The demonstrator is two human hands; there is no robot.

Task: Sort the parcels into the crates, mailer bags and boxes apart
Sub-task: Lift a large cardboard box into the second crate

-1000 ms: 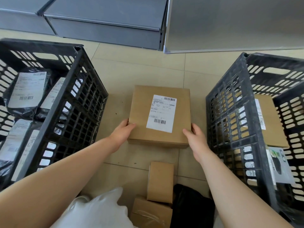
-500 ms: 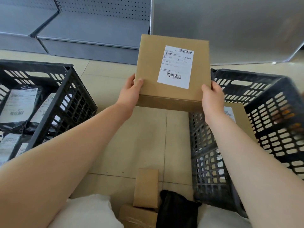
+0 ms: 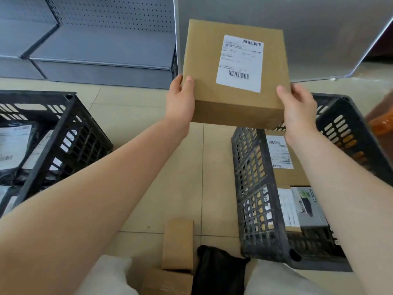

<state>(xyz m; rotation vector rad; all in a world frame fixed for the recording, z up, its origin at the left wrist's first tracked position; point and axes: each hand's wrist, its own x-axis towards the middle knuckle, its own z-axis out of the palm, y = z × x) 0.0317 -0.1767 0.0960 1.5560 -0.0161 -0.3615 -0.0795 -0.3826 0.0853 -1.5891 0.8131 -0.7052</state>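
Note:
A square brown cardboard box [image 3: 204, 67] with a white shipping label is up in the air at the top middle. My left hand [image 3: 180, 101] grips its near left corner, and my right hand [image 3: 297, 107] grips its near right corner, thumbs on top. The box hangs above the far left part of the black crate on the right [image 3: 253, 188], which holds several boxes, one a labelled brown box [image 3: 282, 173]. The black crate on the left [image 3: 63, 133] holds black mailer bags [image 3: 14, 150] with white labels.
On the tiled floor near me lie a small brown box [image 3: 178, 243], another brown box [image 3: 168, 282] under it, and a black mailer bag [image 3: 217, 271]. Grey shelving [image 3: 102, 50] and a metal panel [image 3: 319, 28] stand behind. An orange object [image 3: 382, 120] sits at the right edge.
Both hands lifted the box off the floor between the crates and carried it up and to the right, over the right crate.

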